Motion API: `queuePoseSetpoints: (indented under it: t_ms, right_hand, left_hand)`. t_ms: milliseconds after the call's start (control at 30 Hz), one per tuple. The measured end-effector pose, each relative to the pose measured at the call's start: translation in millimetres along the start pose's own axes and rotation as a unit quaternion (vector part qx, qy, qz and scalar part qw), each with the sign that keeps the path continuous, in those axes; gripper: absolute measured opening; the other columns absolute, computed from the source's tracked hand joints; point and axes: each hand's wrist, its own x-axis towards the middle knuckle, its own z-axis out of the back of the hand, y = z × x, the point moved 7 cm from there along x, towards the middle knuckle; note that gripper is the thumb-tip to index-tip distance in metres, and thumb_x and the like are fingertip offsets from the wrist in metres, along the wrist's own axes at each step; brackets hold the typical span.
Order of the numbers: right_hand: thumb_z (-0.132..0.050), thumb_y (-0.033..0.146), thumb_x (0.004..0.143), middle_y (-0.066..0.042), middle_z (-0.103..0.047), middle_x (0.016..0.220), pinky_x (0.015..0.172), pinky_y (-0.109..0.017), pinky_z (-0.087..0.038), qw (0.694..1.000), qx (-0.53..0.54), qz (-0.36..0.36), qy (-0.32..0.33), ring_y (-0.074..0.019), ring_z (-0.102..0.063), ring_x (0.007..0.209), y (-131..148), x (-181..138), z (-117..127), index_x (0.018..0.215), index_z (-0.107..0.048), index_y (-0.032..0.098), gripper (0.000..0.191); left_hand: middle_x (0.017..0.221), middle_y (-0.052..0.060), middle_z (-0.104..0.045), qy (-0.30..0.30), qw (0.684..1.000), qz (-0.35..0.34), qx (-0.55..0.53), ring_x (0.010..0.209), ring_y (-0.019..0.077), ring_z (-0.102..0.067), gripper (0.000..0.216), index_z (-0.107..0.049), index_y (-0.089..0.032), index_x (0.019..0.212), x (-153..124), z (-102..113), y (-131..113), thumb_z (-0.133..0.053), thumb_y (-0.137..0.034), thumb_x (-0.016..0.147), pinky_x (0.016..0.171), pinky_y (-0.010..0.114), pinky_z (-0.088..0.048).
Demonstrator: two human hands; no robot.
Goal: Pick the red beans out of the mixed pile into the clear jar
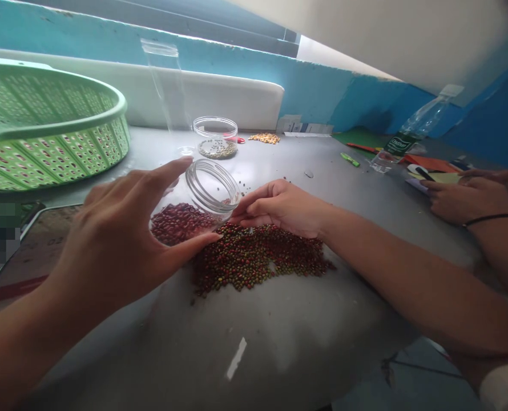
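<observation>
My left hand (121,228) is wrapped round a clear jar (213,185), thumb in front and fingers behind. The jar lies tilted, its open mouth facing right, with dark red beans (181,224) gathered in its lower side. At the rim is my right hand (279,208), its fingers pressed together and pointing into the mouth; whatever they hold is hidden. Beneath both, a loose pile of mixed green and red beans (241,260) spreads over the grey table (275,331). A few stray beans lie behind the jar.
A green basket (65,148) stands left, near a tablet-like flat object (31,245). Behind are a tall clear container (168,85), a round clear dish (217,147) with small seeds and yellow kernels (265,138). Rightward stand a plastic bottle (416,131) and another person's hands (468,197).
</observation>
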Motion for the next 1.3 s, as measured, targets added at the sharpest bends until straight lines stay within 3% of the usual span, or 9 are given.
queuePoseSetpoints:
  t_ms: [167,400,567,733,900,1033,1100,1167,1300]
  right_hand:
    - [-0.061,0.009,0.082,-0.011,-0.076,0.099,0.100,-0.034,-0.054,0.998,0.052,0.017,-0.012,-0.0167,-0.071,0.093,2,2,-1,0.085,-0.073,0.012,0.013]
    - [-0.053,0.040,0.093,-0.008,-0.066,0.129,0.108,-0.034,-0.047,0.959,0.104,0.218,-0.147,-0.0200,-0.060,0.124,39,-15,-10,0.108,-0.067,0.019,0.030]
    - [-0.039,0.052,0.097,-0.001,-0.049,0.151,0.115,-0.034,-0.039,0.962,-0.002,0.250,-0.108,-0.0195,-0.040,0.143,51,-26,-37,0.142,-0.049,0.027,0.052]
    - [-0.039,0.063,0.096,0.004,-0.042,0.155,0.120,-0.037,-0.027,0.958,-0.046,0.266,-0.093,-0.0219,-0.027,0.150,50,-30,-45,0.147,-0.046,0.030,0.061]
    - [-0.043,0.055,0.099,0.002,-0.036,0.159,0.120,-0.027,-0.026,0.955,-0.020,0.290,-0.048,-0.0157,-0.030,0.148,54,-35,-53,0.148,-0.043,0.027,0.056]
    - [-0.048,0.042,0.099,0.004,-0.054,0.144,0.110,-0.029,-0.040,0.919,-0.126,0.342,-0.152,-0.0170,-0.047,0.136,68,-41,-25,0.132,-0.057,0.032,0.035]
    - [-0.054,0.036,0.096,-0.002,-0.065,0.125,0.096,-0.030,-0.048,0.902,-0.237,0.312,-0.183,-0.0187,-0.061,0.116,68,-37,-8,0.121,-0.064,0.025,0.029]
    - [-0.059,0.034,0.093,-0.006,-0.070,0.105,0.082,-0.032,-0.050,0.891,-0.372,0.226,-0.133,-0.0185,-0.065,0.092,57,-25,0,0.110,-0.069,0.018,0.026]
    - [-0.068,0.029,0.085,-0.009,-0.069,0.107,0.085,-0.035,-0.049,0.842,-0.526,0.118,-0.002,-0.0212,-0.064,0.095,27,-12,-4,0.114,-0.071,0.018,0.031]
  left_hand:
    - [0.123,0.007,-0.065,-0.003,1.000,-0.006,0.001,0.112,0.0327,-0.064,0.079,-0.039,-0.030,0.144,0,1,0,-0.066,-0.061,0.076,0.099,0.048,-0.047]
    - [0.119,0.008,-0.065,0.007,0.999,-0.026,0.036,0.105,0.0339,-0.064,0.075,-0.039,-0.033,0.144,0,-1,-8,-0.065,-0.056,0.078,0.095,0.052,-0.049]
    - [0.113,0.008,-0.066,0.016,0.999,-0.025,0.024,0.100,0.0323,-0.064,0.076,-0.038,-0.033,0.144,1,-4,-17,-0.064,-0.058,0.078,0.093,0.051,-0.050]
    - [0.110,0.008,-0.065,0.003,1.000,-0.027,0.009,0.098,0.0303,-0.064,0.075,-0.041,-0.031,0.143,4,-4,-19,-0.066,-0.057,0.077,0.092,0.048,-0.050]
    - [0.114,0.009,-0.065,-0.001,1.000,-0.020,0.001,0.100,0.0329,-0.065,0.075,-0.042,-0.031,0.142,2,-2,-18,-0.066,-0.057,0.077,0.094,0.051,-0.051]
    - [0.124,0.007,-0.064,-0.010,1.000,-0.005,-0.004,0.110,0.0323,-0.063,0.079,-0.038,-0.032,0.144,1,0,-9,-0.068,-0.057,0.075,0.101,0.048,-0.048]
    - [0.125,0.008,-0.063,-0.022,1.000,0.013,-0.005,0.112,0.0318,-0.063,0.084,-0.037,-0.030,0.144,1,2,-1,-0.069,-0.061,0.073,0.104,0.046,-0.047]
    - [0.125,0.009,-0.063,-0.031,0.999,0.042,-0.004,0.114,0.0324,-0.062,0.087,-0.038,-0.028,0.144,1,5,8,-0.069,-0.064,0.071,0.106,0.046,-0.046]
    - [0.124,0.009,-0.063,-0.036,0.998,0.059,-0.010,0.115,0.0339,-0.062,0.086,-0.040,-0.027,0.143,2,5,13,-0.067,-0.066,0.071,0.106,0.048,-0.045]
